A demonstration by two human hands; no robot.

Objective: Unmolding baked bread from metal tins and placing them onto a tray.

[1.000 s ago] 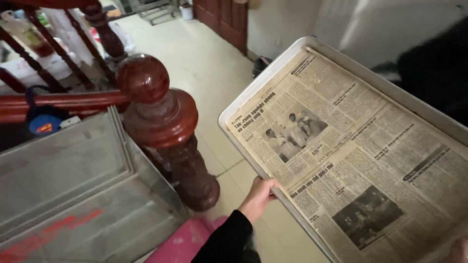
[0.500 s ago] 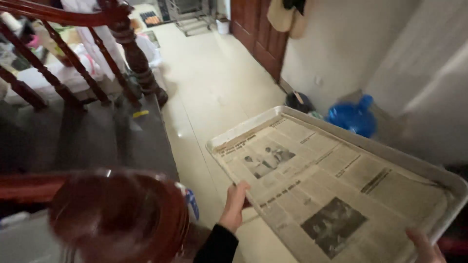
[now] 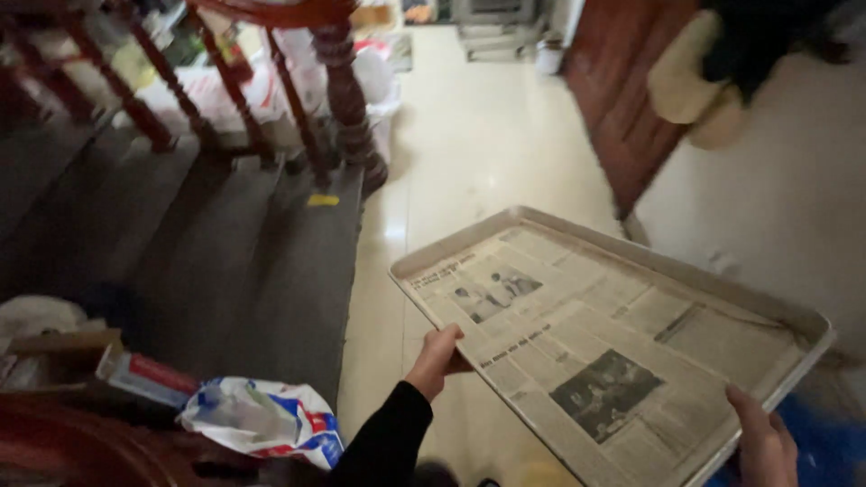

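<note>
Plainly mid-carry, both the left hand (image 3: 436,359) and right hand (image 3: 765,442) have fingers clamped on opposite edges of the newspaper-lined metal tray (image 3: 505,221), held level above the stairs (image 3: 225,261), needing steady footing downward.

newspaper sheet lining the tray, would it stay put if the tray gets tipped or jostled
Probably not. The newspaper looks thin and floppy, lying loose in the metal tray, so it could slide or lift. The tray seems rigid, held level by left hand and right hand.
</note>
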